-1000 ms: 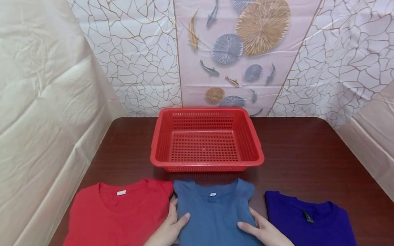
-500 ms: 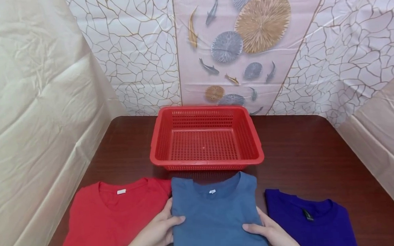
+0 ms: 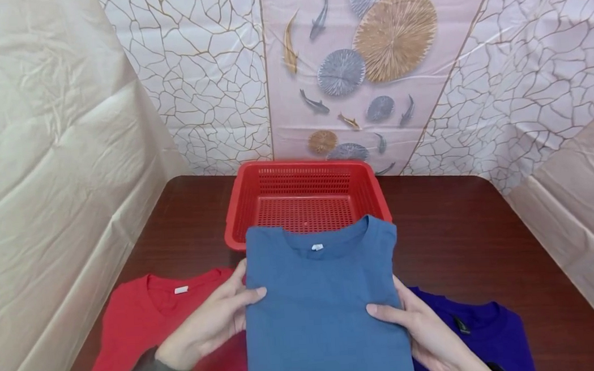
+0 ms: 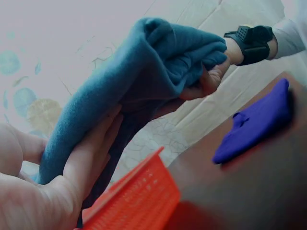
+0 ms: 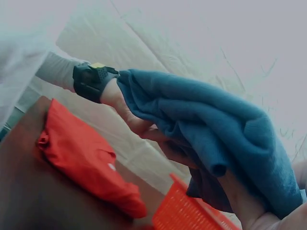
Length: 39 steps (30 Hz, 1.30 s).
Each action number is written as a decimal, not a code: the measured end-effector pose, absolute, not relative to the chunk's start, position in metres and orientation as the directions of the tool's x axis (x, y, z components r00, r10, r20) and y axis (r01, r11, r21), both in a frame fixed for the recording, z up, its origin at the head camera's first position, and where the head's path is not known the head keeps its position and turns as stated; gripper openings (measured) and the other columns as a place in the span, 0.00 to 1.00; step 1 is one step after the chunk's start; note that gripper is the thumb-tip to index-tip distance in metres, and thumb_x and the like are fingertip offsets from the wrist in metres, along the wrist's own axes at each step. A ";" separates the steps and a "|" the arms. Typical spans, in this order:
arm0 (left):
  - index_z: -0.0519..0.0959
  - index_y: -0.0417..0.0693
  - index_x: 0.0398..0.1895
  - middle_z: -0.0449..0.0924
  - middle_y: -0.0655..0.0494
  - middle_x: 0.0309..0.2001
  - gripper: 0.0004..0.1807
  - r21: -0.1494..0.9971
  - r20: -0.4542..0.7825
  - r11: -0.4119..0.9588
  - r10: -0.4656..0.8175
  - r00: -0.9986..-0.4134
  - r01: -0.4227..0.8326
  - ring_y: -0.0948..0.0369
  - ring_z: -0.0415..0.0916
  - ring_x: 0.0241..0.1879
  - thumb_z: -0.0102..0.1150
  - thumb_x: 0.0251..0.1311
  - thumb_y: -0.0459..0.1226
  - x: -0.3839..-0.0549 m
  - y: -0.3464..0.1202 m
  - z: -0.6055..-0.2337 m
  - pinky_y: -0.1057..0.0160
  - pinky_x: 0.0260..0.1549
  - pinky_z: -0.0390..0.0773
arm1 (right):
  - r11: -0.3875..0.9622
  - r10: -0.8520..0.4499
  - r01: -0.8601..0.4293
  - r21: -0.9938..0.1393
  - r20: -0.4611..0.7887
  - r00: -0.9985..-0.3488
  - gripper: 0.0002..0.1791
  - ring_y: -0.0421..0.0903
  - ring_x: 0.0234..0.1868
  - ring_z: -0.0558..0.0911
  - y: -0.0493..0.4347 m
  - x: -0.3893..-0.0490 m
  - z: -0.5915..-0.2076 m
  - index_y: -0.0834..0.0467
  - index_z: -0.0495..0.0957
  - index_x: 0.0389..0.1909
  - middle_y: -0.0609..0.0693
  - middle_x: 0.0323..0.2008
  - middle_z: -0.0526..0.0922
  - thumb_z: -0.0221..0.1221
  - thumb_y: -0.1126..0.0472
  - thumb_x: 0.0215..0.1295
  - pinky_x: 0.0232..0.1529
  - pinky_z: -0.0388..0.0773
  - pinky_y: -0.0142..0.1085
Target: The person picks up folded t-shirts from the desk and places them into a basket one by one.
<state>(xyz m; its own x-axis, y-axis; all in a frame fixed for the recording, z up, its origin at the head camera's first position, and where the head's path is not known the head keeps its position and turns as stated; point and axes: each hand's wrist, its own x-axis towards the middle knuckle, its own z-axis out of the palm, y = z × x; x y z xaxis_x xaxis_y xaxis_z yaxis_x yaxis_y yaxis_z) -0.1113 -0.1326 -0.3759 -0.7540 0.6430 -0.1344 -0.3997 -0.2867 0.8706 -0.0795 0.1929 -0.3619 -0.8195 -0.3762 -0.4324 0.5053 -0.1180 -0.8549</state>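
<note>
A folded blue T-shirt [image 3: 325, 308] hangs above the table between both hands, its collar and small white label toward the far side. My left hand [image 3: 218, 315] grips its left edge, thumb on top and fingers beneath. On the right edge my right hand [image 3: 423, 325] holds it the same way. In both wrist views the shirt [image 4: 110, 86] is seen from the side, raised off the table, with fingers spread under it. The shirt's far end overlaps the near rim of a red plastic basket [image 3: 232, 223] in the head view.
A folded red T-shirt [image 3: 147, 331] lies on the left of the dark brown table [image 3: 448, 233]. On the right lies a folded purple-blue T-shirt [image 3: 490, 332], partly behind my right hand. Patterned cloth [image 3: 209, 88] hangs behind the table; pale sheets [image 3: 62, 194] flank it.
Both hands have lifted the blue T-shirt off the table and moved it forward toward the basket. It now covers the basket's near rim in the head view. The other shirts stay put.
</note>
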 end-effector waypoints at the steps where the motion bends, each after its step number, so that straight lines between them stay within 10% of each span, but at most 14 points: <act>1: 0.37 0.63 0.72 0.47 0.44 0.70 0.38 0.876 -0.131 -0.284 0.639 -0.758 -0.390 0.49 0.60 0.63 0.44 0.66 0.33 -0.117 -0.134 -0.372 0.55 0.50 0.77 | -0.123 -0.374 0.502 -0.856 -0.428 -0.823 0.51 0.56 0.62 0.66 0.192 -0.084 -0.358 0.40 0.27 0.72 0.60 0.71 0.47 0.56 0.59 0.62 0.61 0.66 0.53; 19: 0.46 0.57 0.70 0.59 0.45 0.63 0.33 0.898 -0.157 -0.260 0.564 -0.811 -0.355 0.51 0.67 0.57 0.46 0.66 0.33 -0.243 -0.125 -0.349 0.57 0.43 0.80 | -0.153 -0.375 0.386 -0.909 -0.308 -0.874 0.45 0.51 0.61 0.67 0.191 -0.198 -0.339 0.40 0.37 0.72 0.54 0.69 0.54 0.55 0.63 0.63 0.51 0.75 0.43; 26: 0.48 0.56 0.70 0.62 0.48 0.63 0.34 0.914 -0.252 -0.178 0.456 -0.853 -0.365 0.53 0.66 0.58 0.50 0.64 0.40 -0.285 -0.115 -0.361 0.55 0.49 0.77 | -0.162 -0.336 0.400 -0.902 -0.330 -0.882 0.45 0.54 0.63 0.62 0.186 -0.248 -0.353 0.40 0.36 0.73 0.53 0.71 0.49 0.53 0.63 0.64 0.61 0.65 0.51; 39: 0.35 0.61 0.73 0.49 0.43 0.69 0.46 0.892 -0.323 -0.158 0.429 -0.843 -0.423 0.48 0.57 0.61 0.40 0.57 0.21 -0.302 -0.103 -0.388 0.44 0.64 0.54 | -0.080 -0.300 0.427 -0.901 -0.387 -0.872 0.45 0.55 0.67 0.54 0.188 -0.287 -0.382 0.44 0.32 0.73 0.54 0.73 0.42 0.48 0.68 0.65 0.69 0.49 0.54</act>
